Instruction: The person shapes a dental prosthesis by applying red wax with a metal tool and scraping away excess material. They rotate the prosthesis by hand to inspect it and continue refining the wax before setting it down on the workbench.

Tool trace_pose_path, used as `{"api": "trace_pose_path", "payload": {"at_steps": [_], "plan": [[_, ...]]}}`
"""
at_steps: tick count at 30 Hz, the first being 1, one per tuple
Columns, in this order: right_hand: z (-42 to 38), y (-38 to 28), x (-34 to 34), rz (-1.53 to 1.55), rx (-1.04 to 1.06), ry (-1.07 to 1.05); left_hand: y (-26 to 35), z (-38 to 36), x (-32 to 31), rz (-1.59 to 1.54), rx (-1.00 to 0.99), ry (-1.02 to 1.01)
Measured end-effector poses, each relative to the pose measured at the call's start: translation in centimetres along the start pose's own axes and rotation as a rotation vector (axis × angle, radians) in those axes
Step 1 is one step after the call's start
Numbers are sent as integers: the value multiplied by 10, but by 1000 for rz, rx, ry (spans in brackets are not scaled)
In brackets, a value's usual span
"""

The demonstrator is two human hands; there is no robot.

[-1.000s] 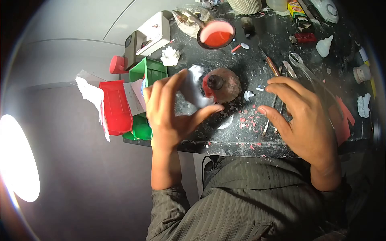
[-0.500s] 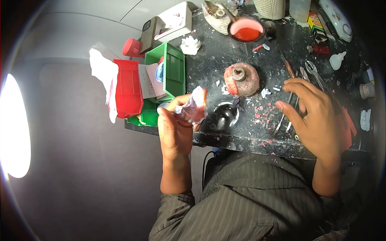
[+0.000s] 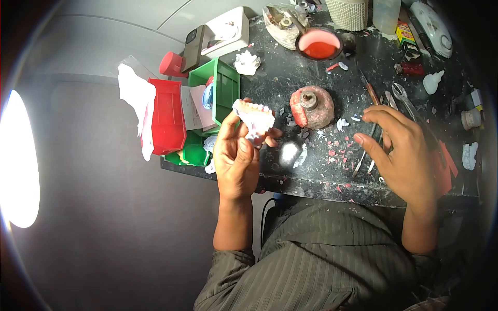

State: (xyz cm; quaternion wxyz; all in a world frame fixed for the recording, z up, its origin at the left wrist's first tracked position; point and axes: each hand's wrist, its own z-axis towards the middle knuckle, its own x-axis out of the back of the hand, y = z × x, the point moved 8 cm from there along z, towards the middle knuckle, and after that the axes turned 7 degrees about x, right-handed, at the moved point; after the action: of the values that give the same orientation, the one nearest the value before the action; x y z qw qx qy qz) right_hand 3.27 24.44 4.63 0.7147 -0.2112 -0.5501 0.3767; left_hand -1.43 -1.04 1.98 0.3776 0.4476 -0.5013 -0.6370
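Raised above the front left of the bench, my left hand (image 3: pixel 236 163) grips a dental cast (image 3: pixel 257 120) between thumb and fingers. The cast is white, with pink wax and a row of teeth along its upper edge. My right hand (image 3: pixel 407 150) hovers at the right, fingers curved and apart, holding nothing. Below it lie slim metal tools, including a wooden-handled wax knife (image 3: pixel 371 90), and a pair of pliers (image 3: pixel 405 98) is just beyond. A round, wax-smeared spirit burner (image 3: pixel 320 115) stands between my hands.
Pink and white scraps (image 3: pixel 337 150) litter the black bench (image 3: pixel 280 88). Green (image 3: pixel 227 90) and red bins (image 3: pixel 167 114) sit at the left edge. A pan of red wax (image 3: pixel 317 49) is at the back, near a white box (image 3: pixel 238 31) and a phone (image 3: pixel 192 46).
My left hand has turned the dental cast so its row of teeth faces up, and moved slightly right. My right hand has barely moved.
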Motion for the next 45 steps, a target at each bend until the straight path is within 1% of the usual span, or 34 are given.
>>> {"api": "trace_pose_path", "payload": {"at_steps": [1,3,6,8,9,11,13,15,16,17,19,20,21,23,24,25,27,32,34,39,40,41,43,45], "plan": [[0,0,0,7,-1,5,-1,2,4,3,0,-2],[-1,0,1,17,-4,12,-7,8,9,-156,72,-1],[-2,2,2,12,-26,6,-10,15,7,-181,92,-6],[-2,-1,4,-29,50,41,-12,20,5,-209,102,-33],[-2,-1,5,-29,46,44,-12,22,6,-208,104,-38],[-2,0,5,-20,31,40,-11,24,6,-180,72,-64],[-2,0,4,-15,21,34,-11,27,8,-198,90,-57],[-2,1,4,-10,11,27,-12,31,16,-58,73,1],[-2,1,4,3,13,26,-11,33,17,39,48,-15],[-2,1,4,14,15,25,-11,35,17,39,51,-18],[-2,2,5,26,12,26,-9,39,11,-120,77,-86],[-2,2,5,38,13,25,-8,39,9,-111,73,-140],[-2,3,5,39,10,27,-7,39,6,-110,75,-143],[-3,3,6,56,17,48,-4,39,1,-260,96,-103],[-3,3,6,57,15,48,-7,41,3,-321,142,-131],[-3,2,6,47,30,47,-8,42,5,-322,143,-131],[-3,2,7,36,45,46,-8,42,4,-248,126,-149],[-2,2,6,38,37,33,-12,45,8,-192,98,-99],[-3,3,6,37,39,34,-8,45,7,-80,56,-55],[-5,11,3,-25,57,42,-15,50,16,-12,0,-9],[-4,9,2,-14,77,41,-21,54,23,21,-35,18],[-6,8,4,-20,90,43,-27,55,30,77,-2,80],[-7,7,3,-75,49,-13,-24,55,28,102,-35,76],[-9,3,3,-121,117,30,-26,55,26,81,-48,64]]}}
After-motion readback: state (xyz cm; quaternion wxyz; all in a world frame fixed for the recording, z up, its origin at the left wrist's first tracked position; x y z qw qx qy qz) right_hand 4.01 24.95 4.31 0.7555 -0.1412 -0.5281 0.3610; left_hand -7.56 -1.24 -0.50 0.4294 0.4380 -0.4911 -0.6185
